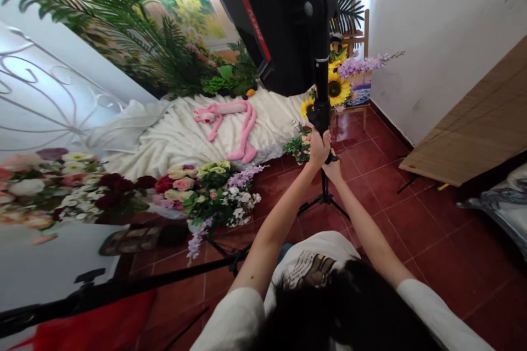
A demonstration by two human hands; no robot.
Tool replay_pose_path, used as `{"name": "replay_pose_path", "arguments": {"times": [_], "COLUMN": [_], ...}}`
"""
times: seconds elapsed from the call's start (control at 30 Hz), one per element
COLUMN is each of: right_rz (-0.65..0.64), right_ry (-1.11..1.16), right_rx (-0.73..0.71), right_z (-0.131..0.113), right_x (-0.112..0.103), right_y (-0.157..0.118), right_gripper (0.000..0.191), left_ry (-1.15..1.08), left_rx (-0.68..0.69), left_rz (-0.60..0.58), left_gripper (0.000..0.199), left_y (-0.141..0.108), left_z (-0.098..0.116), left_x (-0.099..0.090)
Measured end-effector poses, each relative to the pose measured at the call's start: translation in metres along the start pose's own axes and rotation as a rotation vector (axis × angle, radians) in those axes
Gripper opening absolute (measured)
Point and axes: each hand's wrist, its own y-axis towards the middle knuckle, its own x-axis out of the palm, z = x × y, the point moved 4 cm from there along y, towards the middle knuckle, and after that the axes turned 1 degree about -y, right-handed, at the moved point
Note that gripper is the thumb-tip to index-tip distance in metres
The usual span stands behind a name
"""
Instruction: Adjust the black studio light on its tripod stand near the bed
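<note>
A black light stand (322, 79) rises upright before me, carrying a large black studio light (272, 22) with a red stripe at the top of the view. My left hand (320, 148) is closed around the stand's pole, just below a dark collar. Slightly lower and to the right, my right hand (332, 168) grips the stand near a black clamp or knob; its fingers are partly hidden. The stand's spread legs (325, 200) rest on the red tiled floor.
White draped fabric (177, 131) ahead bears a pink plush toy (234, 107). Flower bunches (222, 192) line its front, and sunflowers (337, 90) stand behind the pole. Another black stand (123, 285) crosses the lower left. A brown board (465, 126) leans at right by the white wall.
</note>
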Motion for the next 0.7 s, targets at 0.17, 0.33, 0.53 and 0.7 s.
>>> {"name": "replay_pose_path", "arguments": {"times": [0.17,0.33,0.53,0.7], "right_rz": [0.017,0.011,0.073,0.216], "right_ry": [-0.003,-0.032,-0.068,-0.117], "right_rx": [-0.015,-0.007,-0.047,-0.116], "right_z": [0.001,0.000,-0.017,-0.039], "right_x": [-0.001,-0.002,-0.020,-0.052], "right_y": [-0.002,0.001,-0.013,-0.036], "right_gripper": [0.042,0.040,0.060,0.049], "left_ry": [-0.080,-0.107,-0.110,-0.094], "left_rx": [0.010,0.018,0.026,0.021], "left_rz": [-0.025,-0.031,-0.103,-0.125], "left_gripper": [0.056,0.056,0.056,0.060], "left_y": [0.008,0.013,0.018,0.019], "left_z": [0.015,0.025,0.034,0.035], "left_x": [-0.004,-0.006,-0.011,-0.012]}}
